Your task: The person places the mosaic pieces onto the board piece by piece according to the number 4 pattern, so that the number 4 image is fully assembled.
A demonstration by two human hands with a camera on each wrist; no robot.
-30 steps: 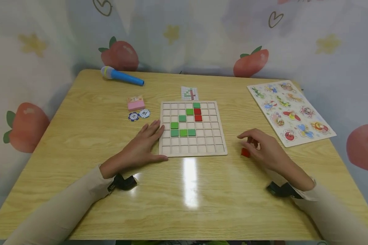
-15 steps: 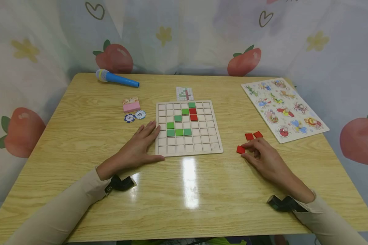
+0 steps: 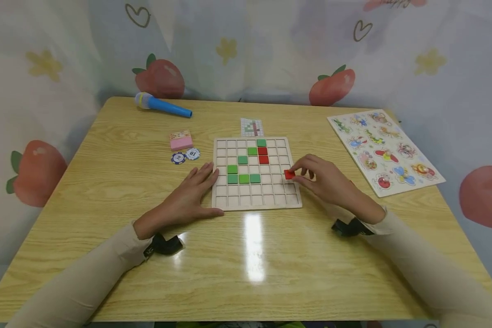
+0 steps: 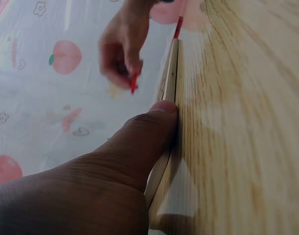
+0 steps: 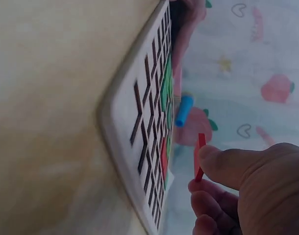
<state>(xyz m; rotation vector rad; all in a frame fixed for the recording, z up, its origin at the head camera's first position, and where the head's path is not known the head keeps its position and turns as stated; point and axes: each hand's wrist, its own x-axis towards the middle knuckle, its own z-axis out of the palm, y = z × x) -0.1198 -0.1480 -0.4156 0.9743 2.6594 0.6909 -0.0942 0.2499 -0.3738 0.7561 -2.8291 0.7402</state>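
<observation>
A square wooden grid board [image 3: 229, 200] lies on the table with green tiles [image 3: 243, 179] and red tiles [image 3: 263, 159] in some of its cells. At its lower-left corner rests my left hand [image 3: 184, 196], fingers fairly straight along the left side; in the left wrist view the thumb [image 4: 139, 142] touches the board's edge. My right hand [image 3: 325, 180] pinches a red square tile [image 3: 289, 174] between thumb and fingertips, above the board's right edge. The right wrist view shows this tile [image 5: 200, 156] edge-on, held clear of the board.
Behind the board lies a small pattern card [image 3: 252, 127]. Poker chips [image 3: 179, 157], a pink box [image 3: 181, 140] and a blue toy microphone [image 3: 164, 105] are to the left. An insect picture puzzle [image 3: 387, 152] lies right. A bit of red [image 3: 351, 182] shows behind the right wrist.
My right hand has picked up a red tile from the tabletop on the right and carried it left to the board's edge. The left hand stays at the board's corner.
</observation>
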